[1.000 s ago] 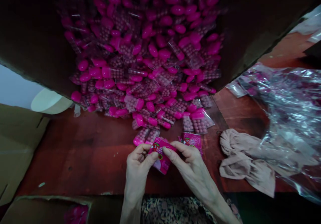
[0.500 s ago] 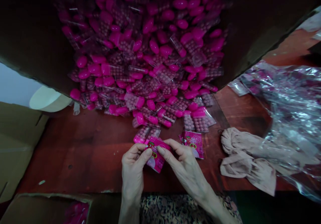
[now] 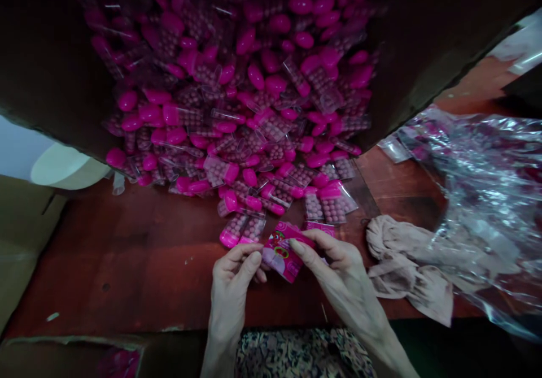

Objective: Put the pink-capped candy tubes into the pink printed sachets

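Observation:
A pink printed packet [image 3: 283, 252] is pinched between the thumb and fingers of my right hand [image 3: 345, 276]. My left hand [image 3: 232, 279] is at the packet's left edge, its thumb and fingers pressed together; what they hold, if anything, is hidden. Just beyond the hands, two clear containers of small balls with pink caps [image 3: 242, 231] lie on the red table [image 3: 139, 253]. Another pink printed packet [image 3: 320, 229] lies partly hidden behind my right hand.
A large pile of pink-capped containers [image 3: 254, 118] spills from a dark box [image 3: 423, 44]. At right are a beige cloth [image 3: 406, 253] and clear plastic bags [image 3: 491, 180]. A pale round bowl [image 3: 68, 166] stands at left, above a cardboard box [image 3: 21, 237].
The packet has moved right and tilted in my right hand. My left thumb and fingers have come off its face to its left edge. The view has shifted slightly.

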A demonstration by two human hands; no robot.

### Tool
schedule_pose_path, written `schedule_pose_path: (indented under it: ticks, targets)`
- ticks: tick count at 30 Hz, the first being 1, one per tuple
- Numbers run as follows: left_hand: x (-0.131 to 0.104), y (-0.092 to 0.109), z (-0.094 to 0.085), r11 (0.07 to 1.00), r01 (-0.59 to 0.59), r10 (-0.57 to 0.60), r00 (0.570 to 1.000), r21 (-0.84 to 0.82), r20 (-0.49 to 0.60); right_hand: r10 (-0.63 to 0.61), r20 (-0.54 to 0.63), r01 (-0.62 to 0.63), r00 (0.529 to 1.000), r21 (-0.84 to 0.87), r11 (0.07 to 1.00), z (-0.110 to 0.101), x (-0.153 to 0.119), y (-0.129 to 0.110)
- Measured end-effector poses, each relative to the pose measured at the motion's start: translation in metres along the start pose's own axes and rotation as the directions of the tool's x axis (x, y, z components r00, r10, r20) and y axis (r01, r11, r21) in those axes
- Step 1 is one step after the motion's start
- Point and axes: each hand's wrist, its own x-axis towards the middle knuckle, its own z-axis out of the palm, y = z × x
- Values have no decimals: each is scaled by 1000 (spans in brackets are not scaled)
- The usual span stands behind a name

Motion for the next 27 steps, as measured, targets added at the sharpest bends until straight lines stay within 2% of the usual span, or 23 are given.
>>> schedule_pose_path:
  ticks: [2,5,8,12,15,20,27]
  targets:
    - [0,0,0,1000,5,-6,1000,19,28,21,-56,-20,998,27,999,-11,1,3]
    - [1,-1,-1,1000,6,-7,1000,20,21,31,-245,-30,969,5,1000,-30,5,10]
    - [2,-1,-2,1000,4,-4,1000,4,-1,39,-483,-47,875,-4,999,-50,10,19]
    - [2,-1,0,1000,24,-24,1000,-1,-12,109,-654,-96,749,55,994,-73,15,33]
    - [2,-1,2,1000,28,-28,1000,-7,-11,65,-700,-83,711,8,997,-84,19,46]
    - [4,-1,2,999,38,-38,999,-15,-15,-14,-725,-123,688,-135,983,-99,31,69]
    - [6,-1,1,999,36,-36,999,-19,-17,-56,-764,-195,642,-233,953,-122,55,78]
